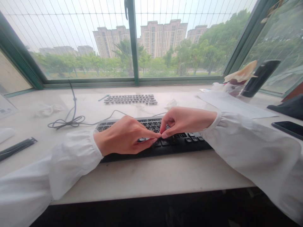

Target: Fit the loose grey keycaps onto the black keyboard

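Note:
A black keyboard (151, 153) lies in front of me. Most of its upper rows show bare square key sockets, while a few keycaps sit along the lowest row. Over its middle, my left hand (125, 135) pinches with thumb and forefinger. The fingertips of my right hand (183, 121), also pinched, meet those of the left just above the keys. Whatever lies between them is too small or hidden to make out. Behind the keyboard, loose dark keycaps (130, 99) stand in rows on the pale sill.
A coiled cable (68, 121) lies left of the keyboard. Black strips (17, 148) are at far left. To the right are papers (227, 102), a phone (288, 128) and a dark upright object (261, 77). The sill's front edge (151, 197) runs below; a barred window stands behind.

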A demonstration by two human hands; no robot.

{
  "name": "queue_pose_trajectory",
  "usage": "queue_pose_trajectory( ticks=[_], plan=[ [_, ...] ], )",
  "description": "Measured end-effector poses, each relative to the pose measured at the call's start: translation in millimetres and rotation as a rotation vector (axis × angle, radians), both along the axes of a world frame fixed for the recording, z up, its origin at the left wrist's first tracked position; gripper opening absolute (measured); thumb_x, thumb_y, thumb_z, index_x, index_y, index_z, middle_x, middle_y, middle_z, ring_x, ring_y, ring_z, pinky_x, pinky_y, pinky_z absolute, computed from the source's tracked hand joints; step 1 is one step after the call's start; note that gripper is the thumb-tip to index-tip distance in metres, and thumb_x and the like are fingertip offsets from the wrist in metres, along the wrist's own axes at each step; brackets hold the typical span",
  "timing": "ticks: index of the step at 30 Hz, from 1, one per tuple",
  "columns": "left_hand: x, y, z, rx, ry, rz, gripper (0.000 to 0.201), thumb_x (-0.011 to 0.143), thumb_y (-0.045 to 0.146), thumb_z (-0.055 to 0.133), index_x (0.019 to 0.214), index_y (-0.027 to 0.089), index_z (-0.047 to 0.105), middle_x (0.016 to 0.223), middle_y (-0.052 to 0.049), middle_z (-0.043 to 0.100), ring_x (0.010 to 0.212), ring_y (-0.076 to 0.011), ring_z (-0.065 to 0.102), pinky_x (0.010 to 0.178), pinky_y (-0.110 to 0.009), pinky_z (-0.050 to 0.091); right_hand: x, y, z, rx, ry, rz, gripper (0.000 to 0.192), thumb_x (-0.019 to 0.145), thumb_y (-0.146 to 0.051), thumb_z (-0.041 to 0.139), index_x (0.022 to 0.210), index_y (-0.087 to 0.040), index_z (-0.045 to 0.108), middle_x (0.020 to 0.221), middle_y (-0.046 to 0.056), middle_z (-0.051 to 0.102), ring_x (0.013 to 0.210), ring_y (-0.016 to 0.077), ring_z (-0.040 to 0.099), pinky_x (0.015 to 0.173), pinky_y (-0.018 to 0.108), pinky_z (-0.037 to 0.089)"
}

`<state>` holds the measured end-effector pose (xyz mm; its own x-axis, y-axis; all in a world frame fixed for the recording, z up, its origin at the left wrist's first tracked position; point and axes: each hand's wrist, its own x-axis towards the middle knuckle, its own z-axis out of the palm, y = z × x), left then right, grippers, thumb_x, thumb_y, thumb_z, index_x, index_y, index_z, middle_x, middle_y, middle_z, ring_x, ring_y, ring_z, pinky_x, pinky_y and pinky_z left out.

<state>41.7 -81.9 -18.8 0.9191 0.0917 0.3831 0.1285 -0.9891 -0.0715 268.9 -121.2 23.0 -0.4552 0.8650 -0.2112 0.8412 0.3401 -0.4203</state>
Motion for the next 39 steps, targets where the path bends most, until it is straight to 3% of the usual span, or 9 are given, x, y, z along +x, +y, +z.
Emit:
queue_pose_trajectory(
  ticks=[7,16,27,34,39],
  plan=[
    [2.4,-5.1,3.5,-0.106,0.055,0.0,0.027,0.09,0.03,0.052,0.105,0.028,0.074,0.06,0.002,0.07,0.047,-0.0088,0.059,0.047,-0.021,0.037,-4.6,-4.3,0.5,0.025,0.001,-0.055,0.029,0.07,-0.041,0.074,0.089,-0.018,0.076,0.059,-0.004,0.049,0.053,0.0078,0.039,0.052,0.025,0.024],
    [3.7,-9.4,5.7,-0.156,0.064,0.08,0.025,0.089,0.03,0.052,0.096,0.027,0.076,0.057,0.001,0.068,0.045,-0.0087,0.055,0.047,-0.02,0.034,0.7,2.2,-5.2,-0.008,0.068,-0.023,0.031,0.075,-0.045,0.07,0.085,-0.016,0.075,0.056,-0.005,0.045,0.054,0.008,0.036,0.052,0.026,0.023],
    [7.1,-22.4,7.1,-0.082,0.078,0.142,0.027,0.09,0.031,0.049,0.087,0.026,0.076,0.054,0.001,0.065,0.044,-0.0095,0.051,0.045,-0.023,0.027,9.2,12.5,-19.2,-0.151,0.198,0.056,0.028,0.077,-0.041,0.067,0.083,-0.014,0.058,0.059,-0.007,0.04,0.056,0.0076,0.035,0.052,0.023,0.025],
    [9.6,-33.0,7.4,0.057,0.116,0.152,0.031,0.089,0.026,0.044,0.079,0.021,0.073,0.049,0.0,0.059,0.039,-0.0117,0.045,0.042,-0.025,0.021,6.0,11.6,-16.7,-0.15,0.162,0.051,0.025,0.077,-0.037,0.068,0.084,-0.014,0.062,0.062,-0.006,0.046,0.058,0.0082,0.038,0.053,0.022,0.029],
    [12.0,-34.0,8.0,0.024,0.105,0.159,0.031,0.088,0.025,0.045,0.072,0.02,0.071,0.047,0.001,0.056,0.039,-0.0112,0.044,0.042,-0.025,0.021,6.5,10.2,-18.6,-0.11,0.213,0.046,0.026,0.074,-0.037,0.069,0.084,-0.013,0.067,0.066,-0.003,0.055,0.062,0.0096,0.045,0.056,0.023,0.033]
  ],
)
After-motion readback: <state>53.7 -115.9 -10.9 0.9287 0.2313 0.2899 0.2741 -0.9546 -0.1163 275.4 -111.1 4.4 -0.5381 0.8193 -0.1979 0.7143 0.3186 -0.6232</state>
